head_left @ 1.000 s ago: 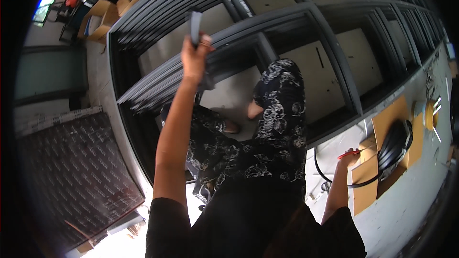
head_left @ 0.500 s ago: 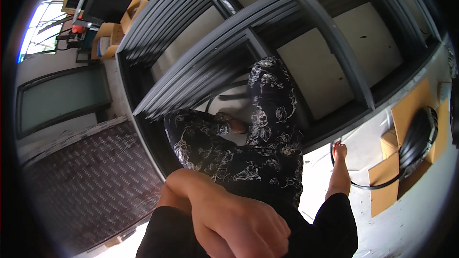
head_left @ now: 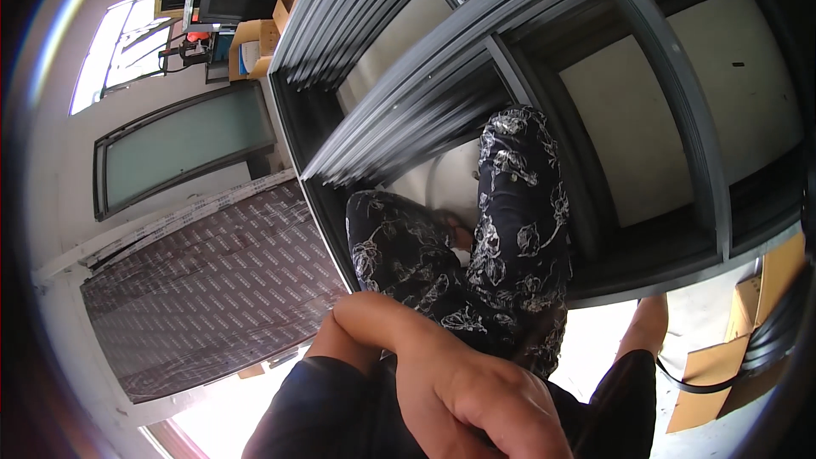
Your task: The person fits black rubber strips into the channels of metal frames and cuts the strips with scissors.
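My left hand [head_left: 484, 395] is close up at the lower middle, its back toward me. Its fingers bend down and run off the lower edge, so I cannot tell what they hold. My right forearm [head_left: 644, 331] reaches forward at the lower right, and its hand is hidden behind the edge of a dark grey frame [head_left: 702, 119]. Near that arm a black rubber-like strip [head_left: 697, 388] curves out of an open cardboard box [head_left: 704, 374]. My legs, in black flowered trousers [head_left: 520, 195], are bent inside the frame's opening.
Several grey frames [head_left: 416, 76] stand stacked around my legs. A brown printed sheet [head_left: 212, 289] lies at the left. Beyond it a framed glass panel [head_left: 187, 149] leans at the wall. Cardboard boxes [head_left: 255, 49] stand at the far left, under a bright window [head_left: 119, 47].
My view has swung, so the surroundings shift rightward. My right hand, seen earlier with something reddish and the black strip beside it, has passed behind the frame's edge. My left hand remains low and close.
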The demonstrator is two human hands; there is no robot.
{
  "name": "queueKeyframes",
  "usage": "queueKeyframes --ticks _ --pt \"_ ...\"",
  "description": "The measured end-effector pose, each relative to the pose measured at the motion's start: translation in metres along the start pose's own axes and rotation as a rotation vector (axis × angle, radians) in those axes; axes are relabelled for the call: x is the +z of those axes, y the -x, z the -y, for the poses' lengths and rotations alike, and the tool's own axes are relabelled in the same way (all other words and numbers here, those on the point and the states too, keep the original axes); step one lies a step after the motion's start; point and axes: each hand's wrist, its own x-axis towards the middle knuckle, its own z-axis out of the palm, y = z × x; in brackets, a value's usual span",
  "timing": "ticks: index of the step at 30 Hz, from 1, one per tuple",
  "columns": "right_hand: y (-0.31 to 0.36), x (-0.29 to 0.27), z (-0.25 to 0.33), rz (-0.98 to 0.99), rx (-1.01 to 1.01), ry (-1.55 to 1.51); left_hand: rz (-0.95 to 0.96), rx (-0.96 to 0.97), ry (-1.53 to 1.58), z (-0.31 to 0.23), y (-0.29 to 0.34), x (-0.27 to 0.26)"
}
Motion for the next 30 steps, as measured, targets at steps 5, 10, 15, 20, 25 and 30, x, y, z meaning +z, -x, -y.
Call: queueKeyframes --ticks 5,10,15,20,25,30 --pt "-0.005 0.005 -0.017 -0.06 0.019 -0.047 0.119 -0.129 0.042 -0.012 -0.022 -0.036" --pt "-0.004 0.005 -0.025 -0.104 0.025 -0.074 0.045 -0.076 0.009 -0.006 -0.027 -0.049" --pt "-0.005 0.011 -0.028 -0.123 0.019 -0.112 -0.008 -0.123 -0.345 -0.028 -0.028 -0.075" --pt "-0.003 0.018 -0.019 -0.143 0.003 -0.146 0.058 -0.031 -2.324 -0.032 0.017 -0.158" --pt "-0.001 0.018 -0.019 -0.172 -0.02 -0.208 -0.041 0.124 -2.323 -0.012 0.033 -0.192" --pt "0.013 0.004 -0.007 -0.233 -0.092 -0.285 -0.106 0.179 -2.258 -0.017 0.036 -0.202"
